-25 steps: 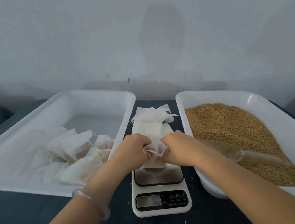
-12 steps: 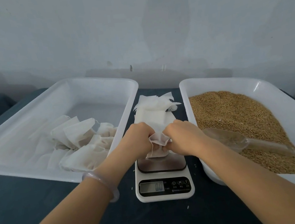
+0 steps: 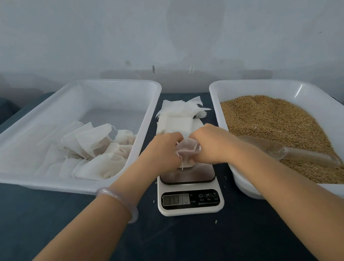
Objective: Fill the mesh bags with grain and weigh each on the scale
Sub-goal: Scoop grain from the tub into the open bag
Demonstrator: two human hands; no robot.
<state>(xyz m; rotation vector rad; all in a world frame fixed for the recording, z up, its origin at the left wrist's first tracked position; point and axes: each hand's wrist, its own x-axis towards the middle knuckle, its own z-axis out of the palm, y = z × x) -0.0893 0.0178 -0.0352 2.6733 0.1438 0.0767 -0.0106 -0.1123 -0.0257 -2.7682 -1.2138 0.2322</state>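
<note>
My left hand [image 3: 163, 153] and my right hand [image 3: 212, 145] both pinch one small white mesh bag [image 3: 188, 152] by its mouth, held just above the steel platform of the white digital scale [image 3: 190, 199]. Behind the hands lies a stack of flat empty mesh bags [image 3: 178, 118] on the dark table. On the right stands a white tray [image 3: 248, 86] heaped with brown grain [image 3: 274, 122], and a clear plastic scoop [image 3: 282, 151] lies in it. My fingers hide most of the bag.
A second white tray [image 3: 96, 85] at the left holds several filled mesh bags [image 3: 95, 152]. A pale wall closes off the back of the dark table. A few stray grains lie near the scale.
Both hands keep working the bag's mouth above the scale, and the bag's mouth now looks wider. The view has tilted down a little.
</note>
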